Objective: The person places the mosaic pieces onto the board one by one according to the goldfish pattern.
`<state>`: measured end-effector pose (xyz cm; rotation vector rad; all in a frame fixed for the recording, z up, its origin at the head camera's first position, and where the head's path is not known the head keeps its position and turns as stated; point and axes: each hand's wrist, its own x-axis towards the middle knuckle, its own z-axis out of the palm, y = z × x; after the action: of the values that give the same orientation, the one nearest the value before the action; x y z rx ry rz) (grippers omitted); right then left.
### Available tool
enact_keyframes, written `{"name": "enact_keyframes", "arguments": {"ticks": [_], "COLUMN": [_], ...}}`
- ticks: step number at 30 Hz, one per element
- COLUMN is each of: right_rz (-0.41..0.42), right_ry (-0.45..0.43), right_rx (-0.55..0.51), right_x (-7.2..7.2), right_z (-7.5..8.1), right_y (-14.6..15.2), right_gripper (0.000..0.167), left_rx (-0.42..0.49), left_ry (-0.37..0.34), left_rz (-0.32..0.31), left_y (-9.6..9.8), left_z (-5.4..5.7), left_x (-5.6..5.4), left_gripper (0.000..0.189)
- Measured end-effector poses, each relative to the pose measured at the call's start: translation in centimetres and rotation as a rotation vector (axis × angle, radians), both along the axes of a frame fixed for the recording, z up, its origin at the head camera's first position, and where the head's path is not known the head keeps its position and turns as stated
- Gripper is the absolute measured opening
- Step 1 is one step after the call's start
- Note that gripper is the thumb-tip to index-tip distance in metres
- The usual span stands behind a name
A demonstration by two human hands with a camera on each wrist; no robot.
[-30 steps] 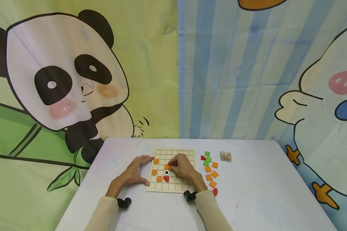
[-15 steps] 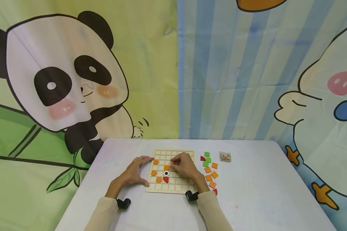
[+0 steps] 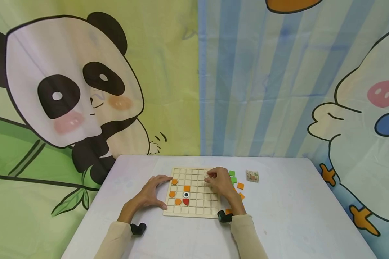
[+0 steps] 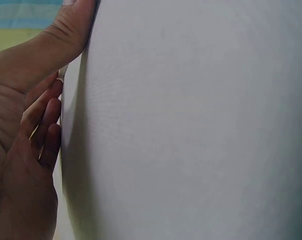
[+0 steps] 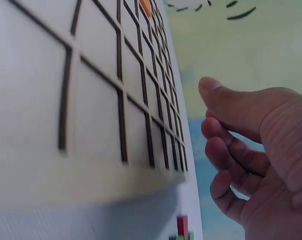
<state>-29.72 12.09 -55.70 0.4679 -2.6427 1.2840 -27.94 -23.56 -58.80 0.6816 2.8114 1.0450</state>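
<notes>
A pale wooden grid board (image 3: 197, 211) lies on the white table. On it sit an orange square tile (image 3: 187, 188), a white disc with a black dot (image 3: 186, 194) below that, and a red quarter-circle piece (image 3: 186, 202). Orange discs (image 3: 172, 194) occupy cells towards the left side. My left hand (image 3: 148, 193) rests at the board's left edge, thumb near the front corner and fingers spread to the back. Over the right part of the board is my right hand (image 3: 223, 182), fingers loosely bent. Nothing shows between its thumb and fingers (image 5: 218, 152) in the right wrist view.
Right of the board lie loose green squares (image 3: 232, 173) and orange squares (image 3: 240, 186), partly hidden by the right arm. A small patterned card (image 3: 253, 176) lies beyond them. Cartoon-printed curtains (image 3: 168, 90) hang behind the table.
My right hand has let go of the orange square, which stays above the dotted disc, and has moved right across the board. The left hand has stayed at the board's edge.
</notes>
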Motion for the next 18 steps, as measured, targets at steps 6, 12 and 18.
{"name": "enact_keyframes", "arguments": {"ticks": [6,12,18], "right_rz": [-0.112,-0.189,-0.217], "right_ry": [-0.045,-0.111,-0.119], "right_rx": [0.043,0.114,0.152], "right_x": [-0.1,-0.3,-0.2], "right_z": [0.3,-0.2,-0.4], "right_y": [3.0,5.2,6.0], "right_gripper": [0.031,0.035,0.033], "left_rx": [-0.003,-0.007,-0.010], "left_ry": [0.004,-0.015,-0.008], "left_rz": [0.001,0.009,0.010], "left_y": [0.1,0.2,0.3], "left_z": [0.0,0.2,0.2], "left_x": [-0.1,0.0,0.1], "left_gripper": [0.129,0.128,0.128]}}
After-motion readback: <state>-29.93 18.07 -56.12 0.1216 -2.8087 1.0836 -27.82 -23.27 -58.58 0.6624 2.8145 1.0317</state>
